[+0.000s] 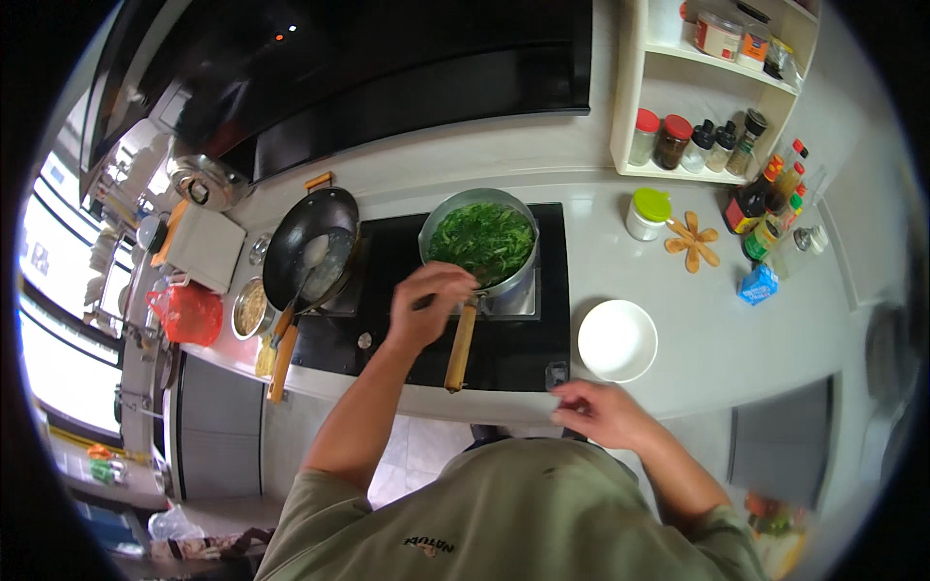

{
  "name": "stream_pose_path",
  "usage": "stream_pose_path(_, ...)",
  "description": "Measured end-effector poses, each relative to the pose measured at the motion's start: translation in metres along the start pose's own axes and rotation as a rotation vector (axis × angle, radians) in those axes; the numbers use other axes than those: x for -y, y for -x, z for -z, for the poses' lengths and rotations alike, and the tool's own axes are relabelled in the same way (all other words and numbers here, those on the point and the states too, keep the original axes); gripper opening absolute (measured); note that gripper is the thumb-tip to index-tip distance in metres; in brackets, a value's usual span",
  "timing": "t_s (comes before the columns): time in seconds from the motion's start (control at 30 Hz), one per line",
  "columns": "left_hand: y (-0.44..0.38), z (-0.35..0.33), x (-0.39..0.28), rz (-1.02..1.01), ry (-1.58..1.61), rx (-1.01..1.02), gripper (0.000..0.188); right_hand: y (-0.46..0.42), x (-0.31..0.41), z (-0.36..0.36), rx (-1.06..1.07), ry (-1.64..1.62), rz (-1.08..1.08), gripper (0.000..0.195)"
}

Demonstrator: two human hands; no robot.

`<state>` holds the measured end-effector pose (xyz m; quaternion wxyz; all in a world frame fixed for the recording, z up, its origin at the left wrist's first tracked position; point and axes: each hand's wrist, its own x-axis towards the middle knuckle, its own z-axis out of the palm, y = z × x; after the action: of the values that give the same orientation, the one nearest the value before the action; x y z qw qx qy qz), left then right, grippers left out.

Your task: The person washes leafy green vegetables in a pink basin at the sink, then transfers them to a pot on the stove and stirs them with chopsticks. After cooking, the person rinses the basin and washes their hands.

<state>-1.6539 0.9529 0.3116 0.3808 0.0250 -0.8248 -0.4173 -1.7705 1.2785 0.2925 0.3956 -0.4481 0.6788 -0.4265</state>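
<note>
My left hand (434, 299) is over the near-left rim of a metal saucepan (423, 234), with its fingers bent together. Whether anything thin is between those fingers, I cannot tell. Chopped leafy greens (481, 236) fill the pan, which stands on the right burner of a black glass hob (392, 250). Its wooden handle (461, 347) points toward me, just right of my left wrist. At the counter's front edge, my right hand (599, 414) is held loosely with thumb and fingers apart and nothing seen in it. Beyond it on the counter is a white bowl (617, 341).
A black wok (283, 247) with a ladle (314, 254) inside sits on the left burner. Left of it is a metal bowl of pale food (251, 309) beside a red plastic bag (192, 316). A green-lidded jar (649, 214), wooden trivet (692, 242) and several sauce bottles (763, 192) stand right.
</note>
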Motion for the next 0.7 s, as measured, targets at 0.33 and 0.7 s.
stream_pose_path(0.33,-0.012,0.029,-0.011,0.404,-0.279,-0.288,0.025,-0.101,0.009,-0.073,0.293,-0.542,-0.284,0.076)
stream_pose_path(0.7,0.003,0.024,-0.033,0.219,-0.453,-0.208,0.008,-0.142,0.037,-0.122,0.047,-1.197,-0.336,0.035)
